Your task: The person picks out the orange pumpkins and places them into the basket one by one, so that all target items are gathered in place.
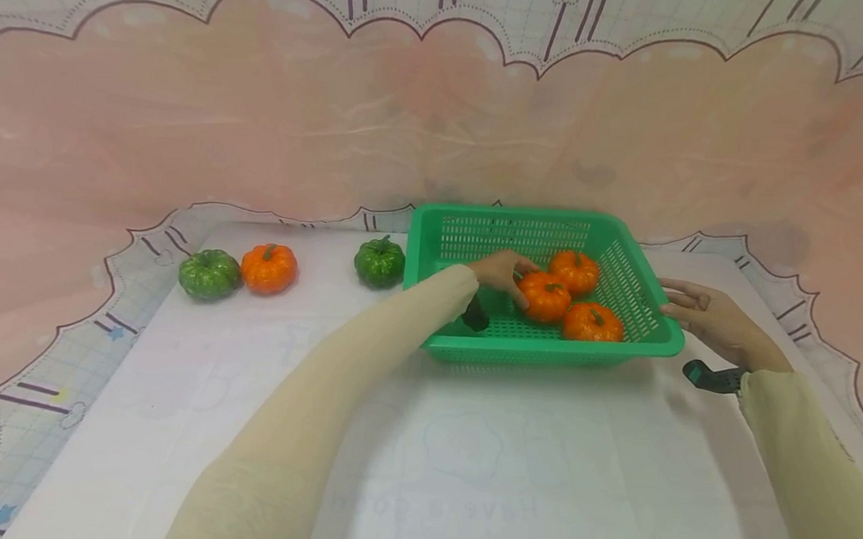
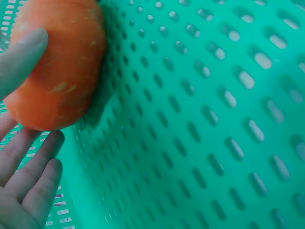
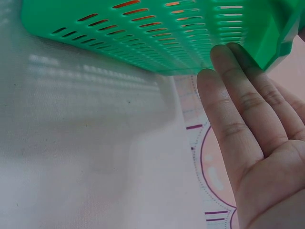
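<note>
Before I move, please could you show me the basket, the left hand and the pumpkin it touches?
Basket (image 1: 546,344), head view: front rim.
Left hand (image 1: 499,271), head view: its back.
Pumpkin (image 2: 69,64), left wrist view: its side.

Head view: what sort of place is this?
Likely a staged tabletop setup, not a working kitchen, though the wider room isn't shown. Clues: a white work surface, pink patterned sheeting behind it, and small glossy pumpkins, possibly artificial, in and beside a green basket.

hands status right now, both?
Left hand: holding an orange pumpkin inside the green basket.
Right hand: open, fingers straight, at the basket's right end.
</note>
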{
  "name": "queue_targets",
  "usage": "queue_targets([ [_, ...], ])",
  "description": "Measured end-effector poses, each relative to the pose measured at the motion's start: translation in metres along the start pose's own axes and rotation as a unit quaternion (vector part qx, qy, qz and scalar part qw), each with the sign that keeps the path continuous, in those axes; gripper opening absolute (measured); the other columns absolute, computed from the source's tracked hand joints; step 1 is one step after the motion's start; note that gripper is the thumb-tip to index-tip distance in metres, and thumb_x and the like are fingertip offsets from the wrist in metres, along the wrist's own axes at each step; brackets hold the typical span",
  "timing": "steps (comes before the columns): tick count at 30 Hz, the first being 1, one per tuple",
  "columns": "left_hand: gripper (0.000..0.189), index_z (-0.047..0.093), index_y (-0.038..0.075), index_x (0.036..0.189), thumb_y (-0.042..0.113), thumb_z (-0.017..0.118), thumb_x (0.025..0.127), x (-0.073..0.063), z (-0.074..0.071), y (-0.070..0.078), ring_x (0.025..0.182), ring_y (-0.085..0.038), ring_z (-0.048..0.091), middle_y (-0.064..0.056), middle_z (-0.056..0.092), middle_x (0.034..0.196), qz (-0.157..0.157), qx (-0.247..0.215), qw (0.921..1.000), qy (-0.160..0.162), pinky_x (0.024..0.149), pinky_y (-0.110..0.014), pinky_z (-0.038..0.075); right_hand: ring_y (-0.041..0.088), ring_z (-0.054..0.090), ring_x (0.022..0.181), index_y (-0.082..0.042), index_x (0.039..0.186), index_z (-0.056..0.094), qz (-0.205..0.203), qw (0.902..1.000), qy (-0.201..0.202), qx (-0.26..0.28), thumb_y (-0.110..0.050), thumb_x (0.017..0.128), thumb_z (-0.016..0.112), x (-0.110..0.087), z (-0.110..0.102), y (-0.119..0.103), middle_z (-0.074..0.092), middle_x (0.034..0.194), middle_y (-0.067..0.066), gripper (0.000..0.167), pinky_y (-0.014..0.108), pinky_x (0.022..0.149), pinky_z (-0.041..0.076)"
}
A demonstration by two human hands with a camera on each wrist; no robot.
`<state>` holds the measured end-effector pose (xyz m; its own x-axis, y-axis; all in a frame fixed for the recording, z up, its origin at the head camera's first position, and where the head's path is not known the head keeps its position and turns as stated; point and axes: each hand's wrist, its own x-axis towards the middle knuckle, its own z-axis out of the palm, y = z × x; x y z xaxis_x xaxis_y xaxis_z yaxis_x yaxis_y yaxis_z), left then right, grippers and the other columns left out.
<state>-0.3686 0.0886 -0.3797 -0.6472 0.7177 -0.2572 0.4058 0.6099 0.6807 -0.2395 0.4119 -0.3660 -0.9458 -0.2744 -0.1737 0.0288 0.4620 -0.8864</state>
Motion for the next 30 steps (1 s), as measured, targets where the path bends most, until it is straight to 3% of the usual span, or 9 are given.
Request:
queue_targets([
  [9,0.068,0.042,0.012,0.142,0.015,0.073,0.081,-0.003,-0.002,0.002,0.132,-0.022,0.044,-0.008,0.044,0.146,0.017,-0.039,0.9991,0.010,0.105,-0.033,0.044,-0.019,0.050,0.105,0.004,0.148,0.013,0.000,1.0000,-0.001,-0.003,-0.017,0.098,0.049,0.000,0.000,0.002,0.051,0.114,-0.034,0.065,0.003,0.083,0.043],
  [19,0.066,0.040,0.009,0.142,0.012,0.070,0.084,-0.002,-0.008,0.001,0.131,-0.026,0.047,-0.010,0.044,0.146,0.046,-0.138,0.9890,0.027,0.102,-0.033,0.047,-0.019,0.049,0.104,0.002,0.149,0.013,0.014,0.9997,0.005,-0.017,-0.021,0.098,0.050,-0.001,0.000,-0.001,0.049,0.113,-0.034,0.067,0.005,0.084,0.044],
  [30,0.064,0.036,0.008,0.145,0.017,0.066,0.088,-0.004,-0.016,0.003,0.128,-0.027,0.049,-0.012,0.046,0.144,0.059,-0.170,0.9820,0.059,0.104,-0.038,0.045,-0.017,0.051,0.105,0.004,0.148,0.013,0.002,1.0000,0.002,0.009,-0.016,0.098,0.049,-0.001,0.001,0.000,0.051,0.114,-0.033,0.065,0.003,0.082,0.043],
])
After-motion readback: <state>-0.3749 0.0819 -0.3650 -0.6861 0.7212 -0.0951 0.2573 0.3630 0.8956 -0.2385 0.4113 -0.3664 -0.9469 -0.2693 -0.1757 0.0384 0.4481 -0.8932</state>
